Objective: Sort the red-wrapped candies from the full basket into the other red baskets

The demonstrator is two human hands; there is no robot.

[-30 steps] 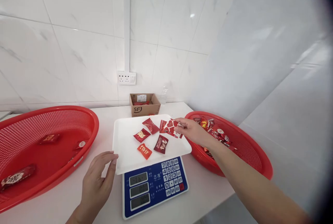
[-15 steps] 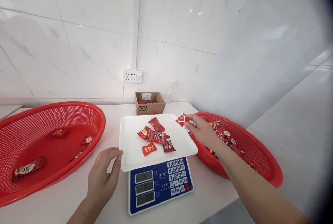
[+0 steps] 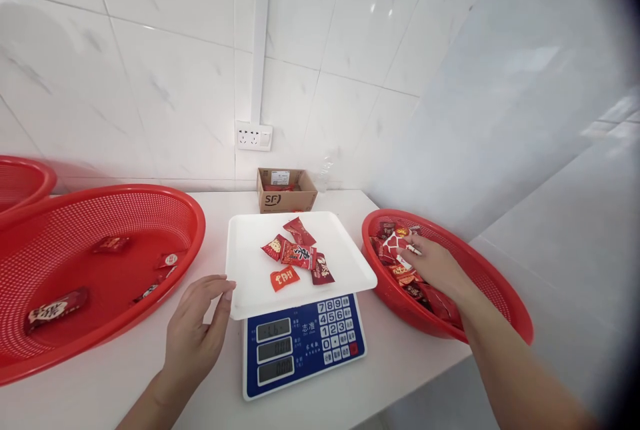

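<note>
My left hand point(image 3: 200, 323) is closed at the left edge of a white tray point(image 3: 245, 250), thumb and forefinger pinching its rim. The tray rests on a blue and white electronic scale point(image 3: 305, 350). On it lie several small wrapped snacks, among them an orange-red packet point(image 3: 285, 278), a dark red packet point(image 3: 323, 270) and a red packet point(image 3: 299, 254). My right hand point(image 3: 435, 263) is over the right red basket point(image 3: 500, 290), its fingers closed on a white snack packet with red hearts point(image 3: 395, 243). Several red packets lie beneath that hand, partly hidden by it.
To the left, a large red basket point(image 3: 150, 200) holds a few wrapped snacks, with another red basket point(image 3: 30, 173) behind it. A cardboard box point(image 3: 287, 201) with red packets stands at the back, a clear plastic bottle point(image 3: 326, 175) beside it. Behind is a tiled wall point(image 3: 175, 103).
My right hand has carried the heart-patterned packet from the tray's right edge rightward over the basket. My left hand stays at the tray's rim. The view has shifted slightly.
</note>
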